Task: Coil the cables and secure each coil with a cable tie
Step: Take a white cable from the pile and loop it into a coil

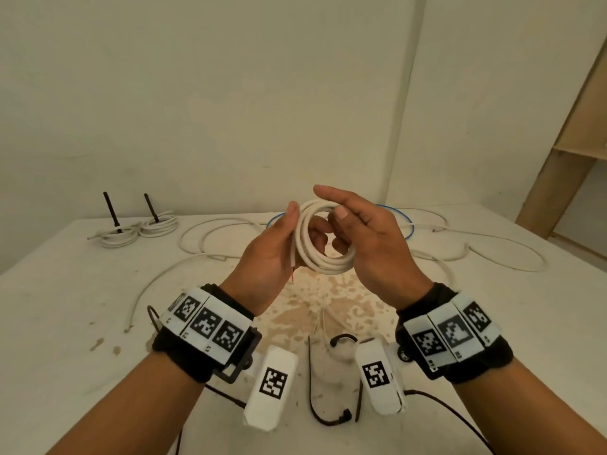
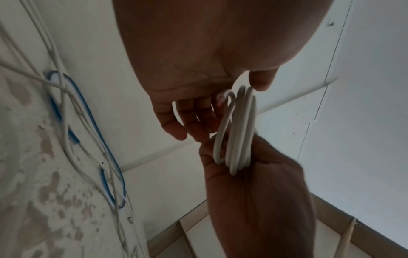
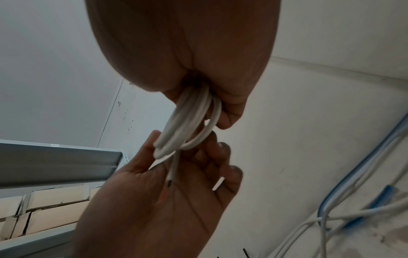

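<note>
A white cable coil (image 1: 323, 254) is held upright above the table between both hands. My left hand (image 1: 302, 224) grips its left side, thumb up along the loops, and a short free end with a red tip (image 1: 293, 269) hangs below the palm. My right hand (image 1: 338, 228) holds the right side, with its thumb on the loops, lower fingers curled through the ring and index finger stretched out. The left wrist view shows the coil (image 2: 238, 132) edge-on between the two hands. Black cable ties (image 1: 312, 389) lie on the table near my wrists.
Two tied white coils (image 1: 118, 238) (image 1: 161, 224) sit at the back left of the table (image 1: 65, 290), black tie tails sticking up. Loose white cables (image 1: 210, 231) and a blue cable (image 1: 407, 221) sprawl behind the hands. A wooden shelf (image 1: 574, 142) stands at the right.
</note>
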